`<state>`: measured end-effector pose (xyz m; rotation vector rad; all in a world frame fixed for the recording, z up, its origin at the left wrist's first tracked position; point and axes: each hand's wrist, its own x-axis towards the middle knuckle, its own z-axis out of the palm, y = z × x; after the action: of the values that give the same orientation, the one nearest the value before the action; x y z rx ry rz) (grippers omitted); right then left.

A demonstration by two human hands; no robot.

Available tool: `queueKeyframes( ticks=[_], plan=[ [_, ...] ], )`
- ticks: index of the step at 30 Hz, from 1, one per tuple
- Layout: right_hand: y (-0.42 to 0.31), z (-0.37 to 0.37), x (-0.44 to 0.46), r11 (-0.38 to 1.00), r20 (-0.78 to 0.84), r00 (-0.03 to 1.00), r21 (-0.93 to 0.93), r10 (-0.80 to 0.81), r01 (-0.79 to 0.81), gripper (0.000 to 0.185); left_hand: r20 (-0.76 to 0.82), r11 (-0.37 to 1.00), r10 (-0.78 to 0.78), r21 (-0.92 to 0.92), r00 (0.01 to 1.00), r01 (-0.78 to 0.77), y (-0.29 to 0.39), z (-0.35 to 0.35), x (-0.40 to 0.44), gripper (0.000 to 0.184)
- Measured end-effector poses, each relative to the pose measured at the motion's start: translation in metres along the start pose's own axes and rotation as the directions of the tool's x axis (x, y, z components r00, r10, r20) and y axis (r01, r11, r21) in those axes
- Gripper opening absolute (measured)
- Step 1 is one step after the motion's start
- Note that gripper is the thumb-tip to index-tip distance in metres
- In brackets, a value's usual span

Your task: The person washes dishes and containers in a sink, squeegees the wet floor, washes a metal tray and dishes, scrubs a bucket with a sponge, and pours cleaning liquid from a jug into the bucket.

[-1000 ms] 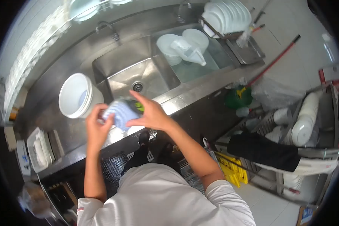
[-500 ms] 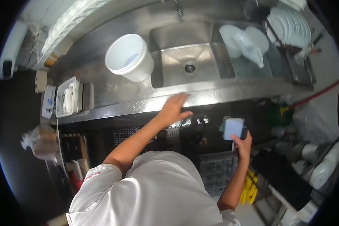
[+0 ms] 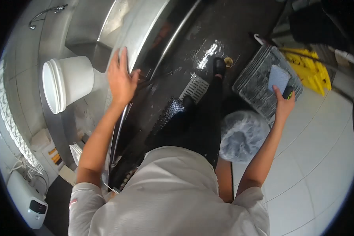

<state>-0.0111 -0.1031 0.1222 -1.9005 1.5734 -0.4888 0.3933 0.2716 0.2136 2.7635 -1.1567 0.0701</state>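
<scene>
My left hand [image 3: 122, 80] lies with fingers spread on the front rim of the steel sink counter [image 3: 139, 33]. Out to the right, my right hand [image 3: 284, 101] grips a light blue pad [image 3: 278, 78], thumb on its face. Something dark with green marks [image 3: 288, 93] shows at the same fingers; what it is I cannot make out. The pad is over a grey crate [image 3: 259, 74]. A white bucket [image 3: 72, 80] stands on the counter, left of my left hand.
A lined bin [image 3: 244, 137] stands below the crate. Yellow plastic [image 3: 308, 69] lies beside the crate. My shoe [image 3: 219, 66] is on the wet dark floor near a drain grate [image 3: 194, 87]. A faucet [image 3: 47, 15] is at the upper left.
The view has swung right, away from the sink basins. Both hands held the pad at first; my left hand let go and now rests on the counter rim, while my right hand carried the pad rightward.
</scene>
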Motion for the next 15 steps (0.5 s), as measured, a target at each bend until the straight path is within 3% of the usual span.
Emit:
queueKeyframes(
  ticks=[7,11,15],
  plan=[
    [0.023,0.071,-0.093,1.0,-0.147,0.989,0.008,0.009,-0.008,0.076,-0.024,0.988,0.143,0.069,0.989,-0.141,-0.009,0.013,-0.006,0.088],
    [0.012,0.116,-0.115,0.989,0.016,0.99,0.036,-0.141,0.14,0.07,-0.025,0.985,0.148,0.099,0.989,-0.145,-0.013,0.019,-0.008,0.086],
    [-0.004,0.159,-0.136,0.918,0.162,0.906,0.14,-0.391,0.371,0.064,-0.01,0.986,0.147,0.085,0.989,-0.146,-0.017,0.021,-0.009,0.084]
  ],
)
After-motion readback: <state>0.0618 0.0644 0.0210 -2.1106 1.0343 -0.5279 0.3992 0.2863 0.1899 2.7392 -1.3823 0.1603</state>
